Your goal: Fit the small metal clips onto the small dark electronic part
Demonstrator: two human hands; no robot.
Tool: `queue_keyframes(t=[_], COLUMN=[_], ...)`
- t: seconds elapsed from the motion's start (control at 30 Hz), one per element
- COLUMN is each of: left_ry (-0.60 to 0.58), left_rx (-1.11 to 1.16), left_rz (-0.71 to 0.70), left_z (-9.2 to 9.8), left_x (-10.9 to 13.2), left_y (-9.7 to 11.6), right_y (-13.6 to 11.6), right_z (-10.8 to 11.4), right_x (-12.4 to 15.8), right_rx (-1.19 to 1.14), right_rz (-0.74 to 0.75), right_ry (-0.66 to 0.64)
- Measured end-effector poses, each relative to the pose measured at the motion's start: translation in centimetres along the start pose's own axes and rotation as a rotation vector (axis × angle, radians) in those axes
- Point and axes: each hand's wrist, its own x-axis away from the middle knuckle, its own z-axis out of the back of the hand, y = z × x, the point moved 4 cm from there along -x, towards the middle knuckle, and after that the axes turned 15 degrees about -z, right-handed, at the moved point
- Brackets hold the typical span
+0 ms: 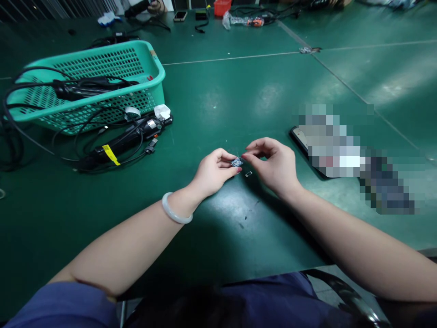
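My left hand (214,171) and my right hand (273,163) meet over the green table (239,95), both pinching a tiny bluish circuit piece (236,162) between their fingertips. The left wrist wears a pale bangle (175,210). A very small dark part (248,173) lies on the table just under the hands. Both forearms rest low over the near table edge.
A teal plastic basket (150,68) with black cables stands at the far left. In front of it lies a black electric screwdriver (126,139) with a yellow label. A phone (302,136) and a blurred patch sit right of my hands. Small items lie along the far edge.
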Motion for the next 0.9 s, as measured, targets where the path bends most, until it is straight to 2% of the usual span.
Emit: queue_keyframes(t=[0.3, 0.5, 0.9], left_ry=[-0.005, -0.003, -0.017], left_rx=[0.0, -0.002, -0.012], left_rz=[0.003, -0.009, -0.006], left_z=[0.05, 0.08, 0.09], left_x=[0.02, -0.06, 0.03], left_y=[-0.17, -0.28, -0.16], right_y=[0.17, -0.01, -0.32], right_z=[0.0, -0.08, -0.3], right_x=[-0.3, -0.13, 0.47], right_rx=[-0.093, -0.108, 0.06], right_rz=[-0.166, -0.171, 0.022], right_ry=[-0.072, -0.1, -0.044])
